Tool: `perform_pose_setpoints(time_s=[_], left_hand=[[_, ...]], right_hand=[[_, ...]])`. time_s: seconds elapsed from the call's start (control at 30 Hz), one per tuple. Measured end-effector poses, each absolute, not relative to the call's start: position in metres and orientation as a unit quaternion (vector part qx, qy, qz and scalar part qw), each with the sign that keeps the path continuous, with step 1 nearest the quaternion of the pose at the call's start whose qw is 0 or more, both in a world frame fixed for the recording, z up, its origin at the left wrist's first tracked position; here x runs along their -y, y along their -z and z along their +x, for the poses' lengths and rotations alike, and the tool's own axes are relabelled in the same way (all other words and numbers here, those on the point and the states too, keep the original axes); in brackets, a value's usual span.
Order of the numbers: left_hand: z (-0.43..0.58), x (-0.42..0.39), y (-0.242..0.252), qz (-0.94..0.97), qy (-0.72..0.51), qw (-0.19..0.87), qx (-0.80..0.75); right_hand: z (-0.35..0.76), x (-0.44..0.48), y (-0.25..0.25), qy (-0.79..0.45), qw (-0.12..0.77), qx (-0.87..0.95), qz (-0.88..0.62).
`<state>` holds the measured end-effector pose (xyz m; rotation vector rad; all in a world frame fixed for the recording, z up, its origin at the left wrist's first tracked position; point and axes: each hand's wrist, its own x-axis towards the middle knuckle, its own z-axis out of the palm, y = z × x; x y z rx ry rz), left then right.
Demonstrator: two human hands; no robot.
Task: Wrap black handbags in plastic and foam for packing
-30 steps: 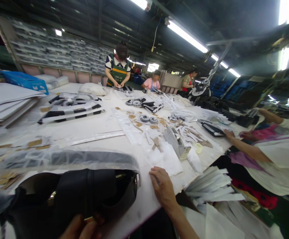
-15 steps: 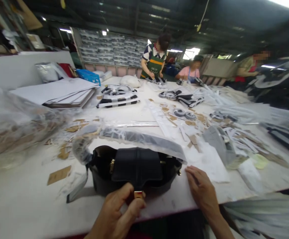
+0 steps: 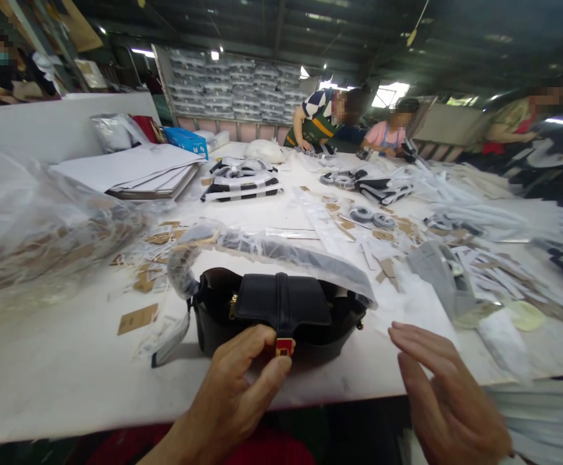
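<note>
Head | left hand (image 3: 235, 384): fingertips pinching clasp (image 3: 284, 347) | right hand (image 3: 450, 394): apart from black bag (image 3: 281, 300), fingers loosely bent, released

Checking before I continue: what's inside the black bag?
Where the black bag opens, dark interior and a gold-coloured metal piece show beside the flap. The flap covers the middle; anything beneath it, or deep in the shadow, cannot be seen.
</note>
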<state>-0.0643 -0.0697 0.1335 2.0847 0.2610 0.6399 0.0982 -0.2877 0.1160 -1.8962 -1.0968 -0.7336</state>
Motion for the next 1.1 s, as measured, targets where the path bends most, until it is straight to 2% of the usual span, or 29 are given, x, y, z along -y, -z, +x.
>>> perform_pose_setpoints(time_s=[0.1,0.23,0.4,0.47,0.6,0.73,0.9,1.1], left_hand=[[-0.064,0.069,-0.141,0.835,-0.244,0.481,-0.106],[-0.063,0.068,-0.151,0.804,-0.22,0.54,-0.115],[-0.039,0.05,-0.159,0.77,-0.247,0.577,-0.114],[-0.018,0.038,-0.163,0.796,-0.278,0.525,-0.116],[0.019,0.023,-0.166,0.904,-0.258,0.314,-0.132],[0.024,0.024,-0.156,0.93,-0.248,0.257,-0.079],[0.01,0.031,-0.144,0.923,-0.304,0.192,-0.136],[0.011,0.035,-0.157,0.924,-0.353,0.02,-0.143]], right_hand=[[0.064,0.26,-0.156,0.234,0.347,0.587,-0.693],[0.051,0.217,-0.146,0.165,0.244,0.654,-0.696],[0.048,0.199,-0.109,0.148,0.269,0.631,-0.712],[0.047,0.199,-0.107,0.151,0.275,0.633,-0.708],[0.049,0.198,-0.111,0.158,0.253,0.625,-0.722],[0.051,0.197,-0.11,0.151,0.254,0.625,-0.723],[0.049,0.197,-0.107,0.149,0.256,0.629,-0.719],[0.049,0.198,-0.107,0.162,0.264,0.626,-0.715]])
